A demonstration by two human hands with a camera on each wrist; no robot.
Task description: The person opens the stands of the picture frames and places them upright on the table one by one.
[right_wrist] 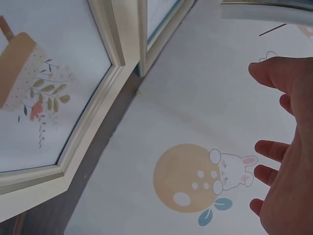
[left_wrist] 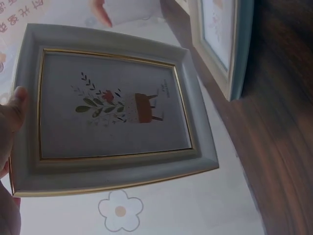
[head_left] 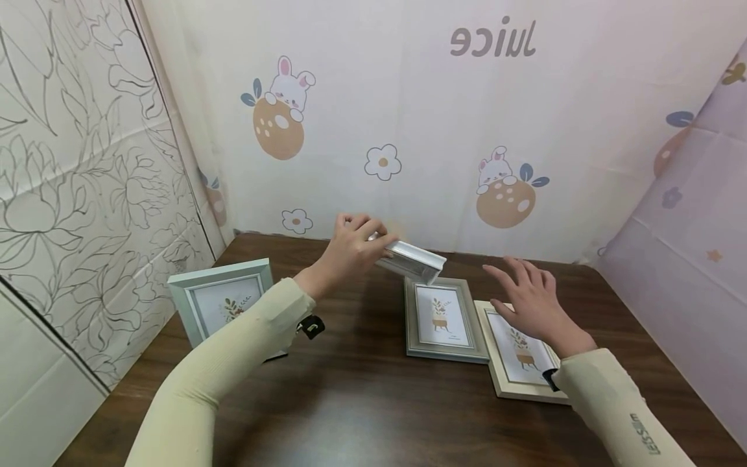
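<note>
My left hand [head_left: 357, 246] grips a white picture frame [head_left: 411, 261] by one end and holds it tilted in the air, over the back of the table. In the left wrist view this picture frame [left_wrist: 115, 178] shows a gold inner line and a plant print, with my thumb on its edge. My right hand [head_left: 528, 301] hovers with fingers spread, holding nothing, above a cream picture frame [head_left: 502, 363]. Beside that one lies a grey-beige picture frame [head_left: 413, 324], partly overlapped by the held one in the head view.
A pale green picture frame [head_left: 189, 311] stands upright at the table's left, partly behind my left sleeve. The dark wooden table [head_left: 350, 402] meets a printed curtain [head_left: 373, 97] at the back, with patterned walls on both sides.
</note>
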